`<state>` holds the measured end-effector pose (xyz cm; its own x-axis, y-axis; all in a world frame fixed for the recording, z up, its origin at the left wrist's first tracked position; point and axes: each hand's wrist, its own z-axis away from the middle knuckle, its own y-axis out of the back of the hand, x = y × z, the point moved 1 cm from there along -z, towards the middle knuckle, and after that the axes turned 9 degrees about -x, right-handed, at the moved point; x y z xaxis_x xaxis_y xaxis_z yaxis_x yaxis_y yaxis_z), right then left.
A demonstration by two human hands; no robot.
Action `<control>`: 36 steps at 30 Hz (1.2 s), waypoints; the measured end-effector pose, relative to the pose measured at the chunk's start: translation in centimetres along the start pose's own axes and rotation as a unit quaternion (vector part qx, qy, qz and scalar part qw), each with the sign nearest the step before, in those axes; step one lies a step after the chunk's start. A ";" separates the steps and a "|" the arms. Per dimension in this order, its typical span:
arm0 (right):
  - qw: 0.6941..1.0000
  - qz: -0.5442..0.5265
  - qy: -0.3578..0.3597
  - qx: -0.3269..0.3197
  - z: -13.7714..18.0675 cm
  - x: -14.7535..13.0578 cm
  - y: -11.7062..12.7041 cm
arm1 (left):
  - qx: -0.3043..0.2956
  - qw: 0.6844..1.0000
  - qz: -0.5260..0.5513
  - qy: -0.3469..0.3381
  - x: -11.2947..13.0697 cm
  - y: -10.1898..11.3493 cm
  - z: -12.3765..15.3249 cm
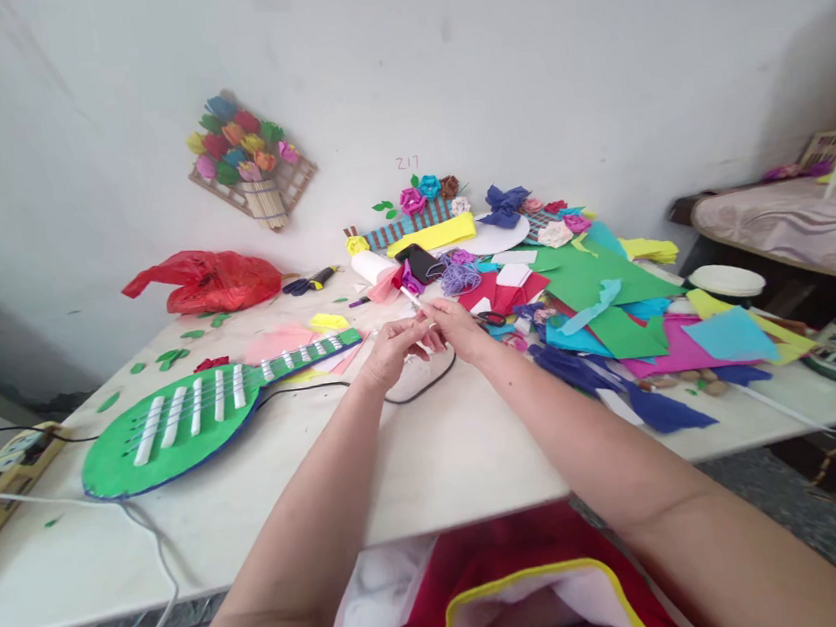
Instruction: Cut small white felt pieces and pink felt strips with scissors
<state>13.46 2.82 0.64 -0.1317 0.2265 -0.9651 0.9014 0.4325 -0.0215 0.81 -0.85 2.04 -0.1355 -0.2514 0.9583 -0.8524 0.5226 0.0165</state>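
- Stick (412, 301): thin, white, over the table's (434, 453) middle; left hand (390, 349) and right hand (461, 329) fingers closed on it.
- Risk: fingertip grip on so slim a stick may let it slip or bend.
- Hidden: its lower end, behind fingers; far paper pile (613, 301) hard to sort.

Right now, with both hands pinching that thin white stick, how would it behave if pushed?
The white stick looks very slim, so probably light and easily bent. It seems round, so on the smooth table it would likely roll. The left hand and right hand hold it by fingertips alone, suggesting little weight.
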 end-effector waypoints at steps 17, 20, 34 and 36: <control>0.991 0.106 0.040 0.069 -0.6 0.3 0.8 | 0.459 0.855 -0.234 -0.057 -0.2 2.6 -0.1; 0.974 0.218 0.051 0.032 -0.5 0.5 0.5 | 0.375 0.917 -0.136 0.003 -1.0 2.4 -0.5; 0.859 0.509 0.050 0.007 0.4 -1.0 -0.2 | 0.322 0.947 0.005 0.000 -1.8 2.1 -0.5; 0.828 0.558 0.025 0.054 0.4 -1.5 0.6 | 0.320 0.947 0.032 0.004 -1.8 2.3 -0.5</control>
<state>14.34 2.41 2.02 0.7936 0.4692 -0.3872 0.5038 -0.1501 0.8507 -0.69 1.21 0.44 -0.1955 -0.2294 0.9535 -0.9743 -0.0655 -0.2155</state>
